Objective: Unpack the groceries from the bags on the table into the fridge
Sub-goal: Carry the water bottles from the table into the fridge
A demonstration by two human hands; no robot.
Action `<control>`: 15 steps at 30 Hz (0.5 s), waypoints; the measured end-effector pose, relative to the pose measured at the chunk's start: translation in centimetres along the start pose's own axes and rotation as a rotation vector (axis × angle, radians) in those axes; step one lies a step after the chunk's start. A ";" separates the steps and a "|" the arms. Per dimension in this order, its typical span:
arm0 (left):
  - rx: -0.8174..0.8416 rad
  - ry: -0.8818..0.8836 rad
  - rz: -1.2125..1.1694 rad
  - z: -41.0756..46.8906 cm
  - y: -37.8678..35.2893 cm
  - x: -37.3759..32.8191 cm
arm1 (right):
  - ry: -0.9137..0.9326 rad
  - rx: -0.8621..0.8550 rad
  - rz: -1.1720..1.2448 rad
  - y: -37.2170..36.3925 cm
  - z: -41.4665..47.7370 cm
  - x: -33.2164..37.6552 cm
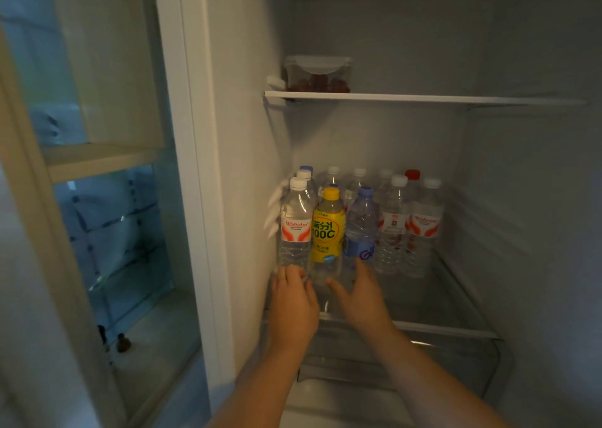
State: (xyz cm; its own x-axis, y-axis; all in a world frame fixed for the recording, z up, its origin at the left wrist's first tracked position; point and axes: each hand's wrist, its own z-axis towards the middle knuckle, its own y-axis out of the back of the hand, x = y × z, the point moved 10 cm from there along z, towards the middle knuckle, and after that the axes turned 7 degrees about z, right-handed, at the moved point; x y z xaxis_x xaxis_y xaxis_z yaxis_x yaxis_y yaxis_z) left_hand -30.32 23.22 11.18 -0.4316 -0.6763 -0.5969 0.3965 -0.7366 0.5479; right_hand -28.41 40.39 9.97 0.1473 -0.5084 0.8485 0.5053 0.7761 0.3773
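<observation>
On lower shelf [423,297]: one yellow bottle [328,232]; left hand [293,300] grips Wahaha bottle [295,225]

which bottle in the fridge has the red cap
The bottle in the back row near the right end; only its red cap and a bit of body show. Every other cap is white, blue or yellow.

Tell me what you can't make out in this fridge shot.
Head view:
- Back-row bottles: labels hidden by the front bottles.
- Container on the upper shelf: reddish contents too dim and blurred to name.
- Left hand: blur hides whether it grips the Wahaha bottle.
- Drawer below: contents too dim to see.
- Bags and table: out of frame.
</observation>
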 end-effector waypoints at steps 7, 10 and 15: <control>0.073 -0.246 0.227 -4.3 -1.0 0.6 | 0.183 -0.163 -0.656 1.8 -8.8 -0.4; 0.218 -0.271 0.371 -8.2 -1.9 1.8 | 0.136 -0.081 -0.718 1.6 -11.6 -2.0; 0.534 -0.111 0.442 -13.1 -1.6 3.4 | -0.061 0.132 -0.703 1.6 -16.1 -4.2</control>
State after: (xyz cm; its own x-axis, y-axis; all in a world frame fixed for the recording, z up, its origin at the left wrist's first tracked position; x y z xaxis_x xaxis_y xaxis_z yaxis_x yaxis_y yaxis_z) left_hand -21.78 22.08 0.58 -0.4135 -0.8874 -0.2038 0.1143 -0.2727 0.9553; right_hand -14.54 37.73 1.04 -0.2252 -0.8859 0.4056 0.3555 0.3128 0.8808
